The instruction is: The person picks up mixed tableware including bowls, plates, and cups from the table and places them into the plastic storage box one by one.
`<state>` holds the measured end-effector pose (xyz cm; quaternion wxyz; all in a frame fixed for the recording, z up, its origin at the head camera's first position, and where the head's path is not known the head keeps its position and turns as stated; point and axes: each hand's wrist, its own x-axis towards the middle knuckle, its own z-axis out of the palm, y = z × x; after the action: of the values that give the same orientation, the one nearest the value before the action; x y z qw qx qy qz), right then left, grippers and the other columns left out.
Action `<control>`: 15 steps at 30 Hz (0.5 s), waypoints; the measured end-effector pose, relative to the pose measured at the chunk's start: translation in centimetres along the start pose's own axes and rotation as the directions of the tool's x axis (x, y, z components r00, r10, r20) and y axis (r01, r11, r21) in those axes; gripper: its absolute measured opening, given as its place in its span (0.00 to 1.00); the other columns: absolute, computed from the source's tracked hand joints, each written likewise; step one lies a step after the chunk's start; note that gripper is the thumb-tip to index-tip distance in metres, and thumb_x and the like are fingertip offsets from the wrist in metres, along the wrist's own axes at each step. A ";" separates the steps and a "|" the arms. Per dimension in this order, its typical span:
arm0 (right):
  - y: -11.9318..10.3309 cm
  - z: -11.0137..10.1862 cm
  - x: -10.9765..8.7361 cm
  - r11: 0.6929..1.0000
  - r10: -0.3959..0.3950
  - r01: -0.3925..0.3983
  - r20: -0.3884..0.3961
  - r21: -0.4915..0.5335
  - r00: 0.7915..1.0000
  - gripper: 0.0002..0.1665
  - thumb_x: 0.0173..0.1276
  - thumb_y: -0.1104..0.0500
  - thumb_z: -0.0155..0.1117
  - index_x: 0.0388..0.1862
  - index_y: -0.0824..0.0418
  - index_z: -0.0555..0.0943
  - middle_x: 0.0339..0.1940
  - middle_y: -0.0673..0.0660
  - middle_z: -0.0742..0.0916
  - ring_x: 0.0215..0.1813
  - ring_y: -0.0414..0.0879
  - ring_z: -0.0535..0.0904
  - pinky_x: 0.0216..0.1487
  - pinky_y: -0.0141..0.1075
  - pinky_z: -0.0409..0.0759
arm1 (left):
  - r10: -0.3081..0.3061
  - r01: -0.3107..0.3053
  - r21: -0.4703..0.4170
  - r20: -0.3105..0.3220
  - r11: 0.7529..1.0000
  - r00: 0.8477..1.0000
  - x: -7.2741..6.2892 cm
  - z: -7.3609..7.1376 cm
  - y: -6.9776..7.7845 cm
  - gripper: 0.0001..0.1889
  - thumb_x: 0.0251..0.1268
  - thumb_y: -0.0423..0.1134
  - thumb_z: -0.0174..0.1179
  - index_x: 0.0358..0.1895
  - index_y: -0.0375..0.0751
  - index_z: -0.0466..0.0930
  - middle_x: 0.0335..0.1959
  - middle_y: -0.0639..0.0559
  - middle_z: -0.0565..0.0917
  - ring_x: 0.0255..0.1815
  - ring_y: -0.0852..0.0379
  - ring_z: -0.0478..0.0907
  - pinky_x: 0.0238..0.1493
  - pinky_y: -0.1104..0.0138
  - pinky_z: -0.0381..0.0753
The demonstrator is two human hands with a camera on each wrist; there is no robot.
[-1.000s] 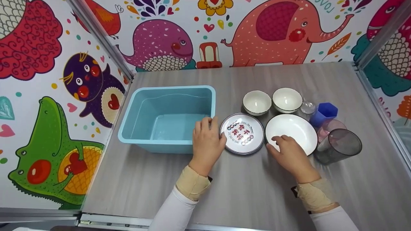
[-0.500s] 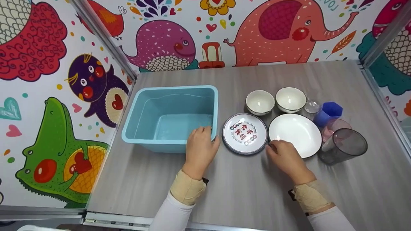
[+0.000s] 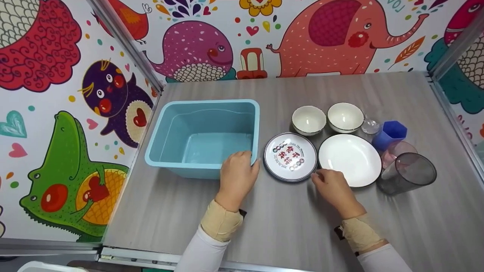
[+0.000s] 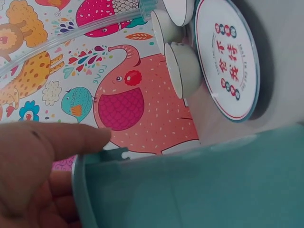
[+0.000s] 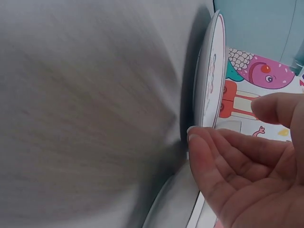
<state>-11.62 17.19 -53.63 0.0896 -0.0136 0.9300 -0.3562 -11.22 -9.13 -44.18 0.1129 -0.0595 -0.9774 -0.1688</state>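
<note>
My left hand (image 3: 237,177) grips the near right corner of a light blue plastic basin (image 3: 189,165). In the left wrist view, the thumb lies on one side of the basin wall (image 4: 190,190) and the curled fingers on the other. To the basin's right lies a round plate (image 3: 290,156) with red characters and a dark rim. The fingertips of my right hand (image 3: 334,187) are right at this plate's near right edge. The right wrist view has its thumb (image 5: 275,107) held apart from loosely bent fingers (image 5: 237,166). A plain white dish (image 3: 349,160) sits just beyond that hand.
Two cream bowls (image 3: 309,120) stand behind the plates. Along the right are a small clear glass (image 3: 370,126), a blue hexagonal cup (image 3: 389,135), a pink glass (image 3: 399,151) and a tall smoky glass (image 3: 410,175). Patterned walls (image 3: 196,49) bound the table at the back and left.
My left hand has settled onto the basin corner, its fingers now curled over the rim. My right hand has moved off the white dish toward the printed plate's edge.
</note>
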 end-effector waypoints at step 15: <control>-0.5 0.5 0.4 0.996 0.073 -0.070 -0.050 0.056 0.996 0.17 0.74 0.58 0.56 0.37 0.68 0.87 0.20 0.53 0.82 0.25 0.45 0.75 0.29 0.36 0.72 | -0.005 0.005 0.046 0.010 0.999 1.000 0.1 0.0 -0.1 0.13 0.65 0.47 0.69 0.40 0.39 0.88 0.34 0.46 0.89 0.38 0.47 0.87 0.40 0.53 0.84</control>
<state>-11.97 16.45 -53.72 0.0783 0.0313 0.9220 -0.3779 -11.32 -9.21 -44.15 0.1088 -0.0554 -0.9817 -0.1464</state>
